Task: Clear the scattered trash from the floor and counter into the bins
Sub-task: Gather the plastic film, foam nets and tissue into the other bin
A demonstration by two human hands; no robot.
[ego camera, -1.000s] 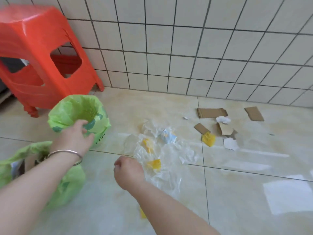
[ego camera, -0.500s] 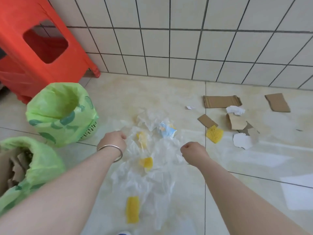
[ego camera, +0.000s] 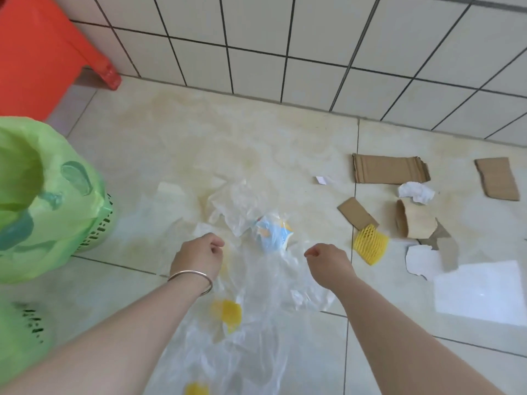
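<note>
Hands [ego camera: 199, 253] over littered tile floor [ego camera: 285, 143]

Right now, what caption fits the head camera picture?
Two hands reach for clear plastic on the floor.

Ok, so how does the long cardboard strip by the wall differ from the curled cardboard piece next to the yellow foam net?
The long cardboard strip lies flat, just short of the wall; the curled cardboard piece is rolled up at one side and sits nearer the person. The strip lies clear of the yellow foam net, while the curled piece is right beside it. The crumpled white paper lies between them. Both are torn brown cardboard on the floor, and neither hand touches them.
</note>
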